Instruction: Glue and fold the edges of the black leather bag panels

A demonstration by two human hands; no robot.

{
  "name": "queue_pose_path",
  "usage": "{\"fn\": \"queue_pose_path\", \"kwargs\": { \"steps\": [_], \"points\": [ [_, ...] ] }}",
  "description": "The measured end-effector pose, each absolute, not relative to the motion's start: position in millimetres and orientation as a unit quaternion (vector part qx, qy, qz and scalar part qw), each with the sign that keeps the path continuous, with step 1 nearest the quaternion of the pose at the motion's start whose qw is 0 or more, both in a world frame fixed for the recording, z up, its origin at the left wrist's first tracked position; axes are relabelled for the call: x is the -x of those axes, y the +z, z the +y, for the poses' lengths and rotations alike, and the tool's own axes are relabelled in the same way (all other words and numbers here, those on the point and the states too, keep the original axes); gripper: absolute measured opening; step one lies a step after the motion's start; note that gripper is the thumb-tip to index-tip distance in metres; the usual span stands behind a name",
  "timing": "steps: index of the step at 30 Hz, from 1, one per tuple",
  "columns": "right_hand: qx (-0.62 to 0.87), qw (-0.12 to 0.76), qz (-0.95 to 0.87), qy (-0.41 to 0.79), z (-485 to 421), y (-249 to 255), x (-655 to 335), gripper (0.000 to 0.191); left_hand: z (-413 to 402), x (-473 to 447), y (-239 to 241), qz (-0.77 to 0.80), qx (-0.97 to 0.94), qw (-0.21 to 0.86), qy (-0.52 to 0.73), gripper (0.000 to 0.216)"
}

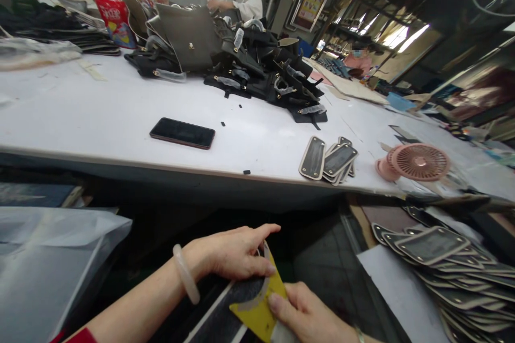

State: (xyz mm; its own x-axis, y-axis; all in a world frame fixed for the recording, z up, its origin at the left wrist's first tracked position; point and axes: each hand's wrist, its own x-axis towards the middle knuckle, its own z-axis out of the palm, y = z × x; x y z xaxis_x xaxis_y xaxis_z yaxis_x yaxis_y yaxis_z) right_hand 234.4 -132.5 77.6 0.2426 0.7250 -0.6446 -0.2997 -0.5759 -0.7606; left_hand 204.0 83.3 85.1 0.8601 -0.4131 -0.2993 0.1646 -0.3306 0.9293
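Low in the head view, below the table's front edge, my left hand rests its fingers on a dark flat leather panel and pinches the top of a yellow cardboard template. A pale bangle sits on that wrist. My right hand grips the yellow template's lower right side with the thumb on top. The template lies over the dark panel, tilted.
A white table carries a black phone, a small stack of dark tan-edged panels, a pink fan and a heap of black bag parts. More panels are piled at right. Clear plastic lies left. Two people work far back.
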Motion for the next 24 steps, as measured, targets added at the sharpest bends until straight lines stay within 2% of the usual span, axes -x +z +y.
{"fn": "queue_pose_path", "kwargs": {
  "steps": [4,9,17,20,24],
  "points": [
    [0.675,0.428,-0.163,0.579,-128.3,68.2,-222.1,0.082,79.2,-201.7,89.6,-0.07,-0.768,0.586,-0.249,0.081],
    [0.715,0.412,-0.119,0.553,-122.6,54.1,-203.7,0.092,68.6,-187.5,104.2,-0.013,-0.809,0.555,-0.193,0.08],
    [0.664,0.467,-0.134,0.568,-128.2,45.5,-180.8,0.093,54.7,-167.3,111.7,0.125,-0.758,0.625,-0.14,0.07],
    [0.624,0.509,-0.188,0.562,-149.7,53.8,-176.8,0.085,55.2,-155.0,112.0,0.166,-0.744,0.634,-0.13,0.062],
    [0.656,0.595,-0.133,0.445,-167.2,69.7,-194.1,0.069,57.3,-140.4,107.6,0.182,-0.739,0.637,-0.123,0.06]
  ]
}}
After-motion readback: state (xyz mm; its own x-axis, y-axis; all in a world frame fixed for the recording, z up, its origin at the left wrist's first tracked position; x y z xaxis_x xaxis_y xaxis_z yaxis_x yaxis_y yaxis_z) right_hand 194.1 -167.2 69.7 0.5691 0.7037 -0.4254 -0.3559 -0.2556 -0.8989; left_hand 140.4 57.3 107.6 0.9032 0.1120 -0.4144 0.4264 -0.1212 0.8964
